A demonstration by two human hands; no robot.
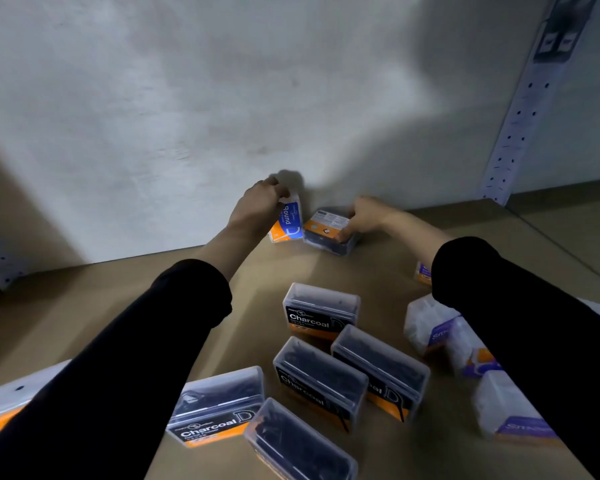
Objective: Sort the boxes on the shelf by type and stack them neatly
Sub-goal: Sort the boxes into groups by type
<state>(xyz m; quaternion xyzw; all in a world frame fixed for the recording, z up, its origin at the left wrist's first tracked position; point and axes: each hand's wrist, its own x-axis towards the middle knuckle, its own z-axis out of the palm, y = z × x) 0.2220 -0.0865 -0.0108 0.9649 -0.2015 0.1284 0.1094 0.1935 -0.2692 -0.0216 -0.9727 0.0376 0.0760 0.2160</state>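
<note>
At the back of the shelf, by the wall, my left hand grips a blue and orange "Round" box, held upright on its end. Just right of it my right hand grips a dark charcoal box that lies flat with its back label up. Several clear "Charcoal" boxes lie scattered on the shelf in front, some flat, some on edge. White boxes with purple labels lie at the right, partly hidden by my right sleeve.
The brown shelf board runs back to a grey wall. A perforated metal upright stands at the back right. Another box with an orange label sits at the lower left edge, partly behind my left sleeve.
</note>
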